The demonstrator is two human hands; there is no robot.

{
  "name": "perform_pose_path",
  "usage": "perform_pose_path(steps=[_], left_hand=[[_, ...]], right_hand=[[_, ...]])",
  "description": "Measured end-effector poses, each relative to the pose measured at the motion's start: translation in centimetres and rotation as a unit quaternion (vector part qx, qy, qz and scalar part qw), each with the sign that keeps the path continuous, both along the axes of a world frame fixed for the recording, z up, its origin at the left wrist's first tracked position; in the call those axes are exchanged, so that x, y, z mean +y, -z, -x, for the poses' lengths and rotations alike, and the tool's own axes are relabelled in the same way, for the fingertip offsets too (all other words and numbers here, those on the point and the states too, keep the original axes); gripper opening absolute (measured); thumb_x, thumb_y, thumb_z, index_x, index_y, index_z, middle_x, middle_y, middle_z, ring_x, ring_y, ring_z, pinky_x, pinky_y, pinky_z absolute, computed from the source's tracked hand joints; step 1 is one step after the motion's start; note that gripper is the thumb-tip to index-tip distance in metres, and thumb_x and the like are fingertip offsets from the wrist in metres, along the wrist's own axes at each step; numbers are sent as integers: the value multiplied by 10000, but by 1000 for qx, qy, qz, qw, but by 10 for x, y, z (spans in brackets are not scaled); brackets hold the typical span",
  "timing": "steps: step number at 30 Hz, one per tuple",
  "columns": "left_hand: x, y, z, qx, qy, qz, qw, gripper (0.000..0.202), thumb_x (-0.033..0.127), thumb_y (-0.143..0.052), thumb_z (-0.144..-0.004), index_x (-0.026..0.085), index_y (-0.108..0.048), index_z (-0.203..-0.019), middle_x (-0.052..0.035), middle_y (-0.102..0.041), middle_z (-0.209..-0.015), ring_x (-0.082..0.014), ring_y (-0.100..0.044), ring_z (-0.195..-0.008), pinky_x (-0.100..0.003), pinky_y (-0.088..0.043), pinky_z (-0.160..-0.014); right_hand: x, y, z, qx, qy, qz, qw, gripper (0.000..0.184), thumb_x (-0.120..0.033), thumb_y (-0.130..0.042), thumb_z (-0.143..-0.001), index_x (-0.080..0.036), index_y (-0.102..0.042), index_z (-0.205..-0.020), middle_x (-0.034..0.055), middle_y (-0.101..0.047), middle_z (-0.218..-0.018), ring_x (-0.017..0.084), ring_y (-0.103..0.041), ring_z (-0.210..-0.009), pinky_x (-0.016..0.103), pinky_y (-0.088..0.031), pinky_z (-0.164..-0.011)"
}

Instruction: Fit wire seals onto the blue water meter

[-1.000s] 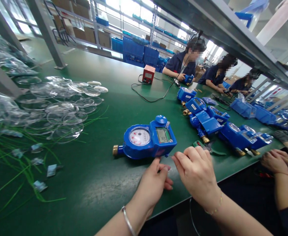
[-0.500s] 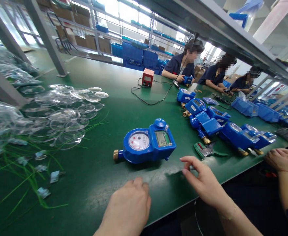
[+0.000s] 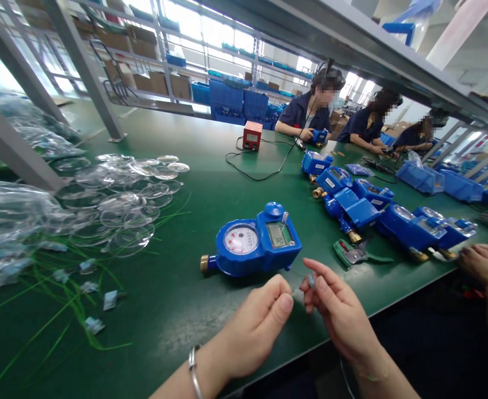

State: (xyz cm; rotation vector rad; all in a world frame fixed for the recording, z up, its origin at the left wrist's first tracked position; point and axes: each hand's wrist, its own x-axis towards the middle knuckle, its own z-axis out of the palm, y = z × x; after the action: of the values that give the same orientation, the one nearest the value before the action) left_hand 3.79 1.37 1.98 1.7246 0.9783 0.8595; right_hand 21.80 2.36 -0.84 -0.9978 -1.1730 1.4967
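Note:
A blue water meter with a round dial, a small display and a brass pipe end lies on the green bench just beyond my hands. My left hand is closed, thumb against curled fingers; what it pinches, if anything, is hidden. Facing it, my right hand pinches a small blue-grey seal between thumb and fingers. Both hands are apart from the meter, close to its near right side. Green-handled cutters rest on the bench beyond my right hand.
Clear plastic discs and blue tags on green wires lie to the left. Several more blue meters sit at the right. A red box with a cable stands farther back. A co-worker's hands are at the right edge.
My left hand has risen and moved right toward my right hand, its fingers now closed. A small seal now shows in my right hand. The view has shifted slightly.

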Motion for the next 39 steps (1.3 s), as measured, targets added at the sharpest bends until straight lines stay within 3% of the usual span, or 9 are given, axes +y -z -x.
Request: perform_pose_path(steps=[4,9,18,26,39], left_hand=[[-4,9,-5,56,-23,-4,998,137,310,-378,-927,216,-469,-968,62,-504,-667,-103,-474,-597,-224,-365,-565],[1,17,-2,84,-69,-71,992,155,280,-444,-908,243,-579,-843,50,-598,-777,-96,-551,-695,-205,-397,-634],[5,24,-8,92,-189,-158,965,93,249,-521,-865,218,-591,-812,43,-603,-688,-99,-548,-580,-195,-430,-558],[4,22,-10,102,-219,-171,955,94,222,-518,-860,212,-578,-788,44,-610,-665,-97,-547,-547,-197,-450,-562],[2,27,-11,116,-172,-232,950,92,189,-502,-873,202,-560,-802,35,-602,-690,-97,-573,-617,-198,-436,-601]], right_hand=[[2,3,7,110,8,55,992,286,-394,-486,-902,-189,-577,-1080,19,-579,-770,93,-516,-618,211,-430,-575],[7,8,9,156,-8,45,987,260,-351,-484,-910,-168,-622,-1032,27,-584,-768,84,-511,-613,195,-422,-575],[6,12,11,201,-24,51,978,261,-345,-516,-891,-172,-644,-1039,32,-570,-768,93,-500,-628,201,-425,-573],[2,14,14,183,-36,39,982,270,-389,-540,-873,-206,-637,-1045,32,-575,-791,100,-496,-651,212,-422,-595],[0,14,13,154,-48,22,987,257,-358,-556,-869,-209,-626,-1066,24,-584,-791,100,-495,-655,219,-413,-608]])
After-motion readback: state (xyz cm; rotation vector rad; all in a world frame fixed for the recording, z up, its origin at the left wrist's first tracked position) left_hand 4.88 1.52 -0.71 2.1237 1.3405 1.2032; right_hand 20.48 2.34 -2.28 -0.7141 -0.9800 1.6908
